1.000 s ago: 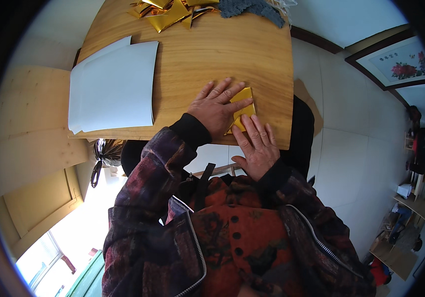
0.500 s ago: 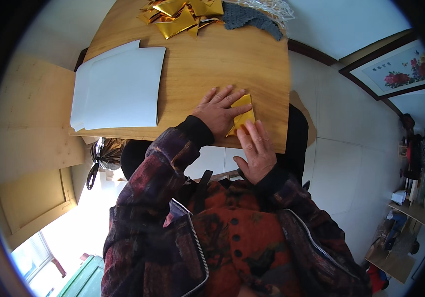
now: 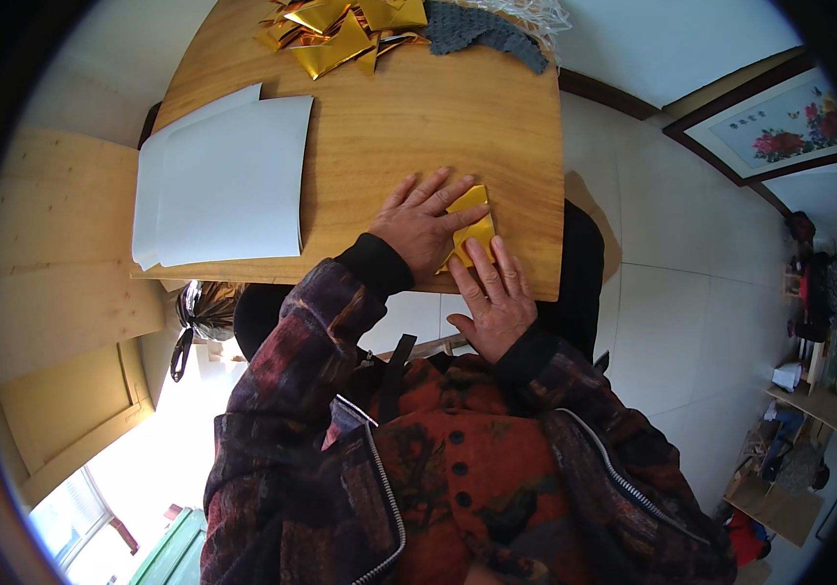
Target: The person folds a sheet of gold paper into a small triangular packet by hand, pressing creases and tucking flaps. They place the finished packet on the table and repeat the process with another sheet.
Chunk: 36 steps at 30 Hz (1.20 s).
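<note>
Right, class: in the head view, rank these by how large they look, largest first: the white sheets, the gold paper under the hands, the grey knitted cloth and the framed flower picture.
1. white sheets
2. framed flower picture
3. grey knitted cloth, partly cut off by the rim, so unsure against the picture
4. gold paper, mostly hidden by the hands

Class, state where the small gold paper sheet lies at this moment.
The small gold sheet lies at the wooden table's near right edge, pressed under left hand and right hand.

framed flower picture (image 3: 781, 125) | right, leaning on wall | dark frame, red blooms
</note>
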Each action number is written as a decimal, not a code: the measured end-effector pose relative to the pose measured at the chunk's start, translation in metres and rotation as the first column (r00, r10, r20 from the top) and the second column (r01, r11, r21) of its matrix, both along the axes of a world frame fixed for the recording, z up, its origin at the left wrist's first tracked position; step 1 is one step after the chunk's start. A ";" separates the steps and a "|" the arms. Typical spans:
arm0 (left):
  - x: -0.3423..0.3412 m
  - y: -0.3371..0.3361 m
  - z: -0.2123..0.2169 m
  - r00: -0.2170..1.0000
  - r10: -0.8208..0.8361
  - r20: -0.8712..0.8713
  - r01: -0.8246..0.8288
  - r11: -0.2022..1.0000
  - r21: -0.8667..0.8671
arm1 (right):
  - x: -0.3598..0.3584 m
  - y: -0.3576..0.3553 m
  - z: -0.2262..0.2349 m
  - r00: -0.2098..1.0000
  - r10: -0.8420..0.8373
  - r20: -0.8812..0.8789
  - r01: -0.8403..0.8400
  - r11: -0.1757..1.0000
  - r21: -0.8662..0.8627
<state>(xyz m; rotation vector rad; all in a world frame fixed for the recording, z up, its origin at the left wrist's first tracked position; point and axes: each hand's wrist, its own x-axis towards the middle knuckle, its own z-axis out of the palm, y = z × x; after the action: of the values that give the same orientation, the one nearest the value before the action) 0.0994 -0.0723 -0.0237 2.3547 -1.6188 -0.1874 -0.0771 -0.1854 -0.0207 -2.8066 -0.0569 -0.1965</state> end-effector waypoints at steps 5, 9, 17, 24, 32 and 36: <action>0.000 0.000 0.000 1.000 -0.004 0.012 0.004 1.000 0.002 | 0.000 0.000 -0.001 1.000 -0.003 -0.010 0.003 1.000 -0.002; 0.000 -0.003 -0.002 1.000 -0.001 0.031 0.001 1.000 -0.004 | 0.000 0.000 -0.002 1.000 -0.006 -0.006 0.006 1.000 0.009; 0.000 -0.001 0.000 1.000 -0.009 0.020 0.008 1.000 0.027 | 0.000 0.000 -0.001 1.000 -0.016 -0.016 0.017 1.000 0.024; -0.002 -0.002 0.001 1.000 0.016 -0.021 -0.016 0.999 0.031 | 0.001 0.002 0.001 0.999 -0.051 -0.012 0.051 0.998 0.022; -0.002 -0.001 0.001 1.000 0.014 0.005 -0.014 1.000 -0.003 | 0.002 0.008 -0.005 0.999 -0.044 0.014 0.045 0.996 -0.079; 0.000 0.000 0.004 1.000 -0.002 -0.027 0.003 1.000 0.028 | 0.002 0.008 -0.007 0.999 -0.033 -0.027 0.031 0.998 -0.062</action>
<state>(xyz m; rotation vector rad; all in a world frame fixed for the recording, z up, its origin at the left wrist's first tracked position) 0.0995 -0.0727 -0.0200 2.3604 -1.6169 -0.2433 -0.0754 -0.1773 -0.0274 -2.8720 -0.0114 -0.1656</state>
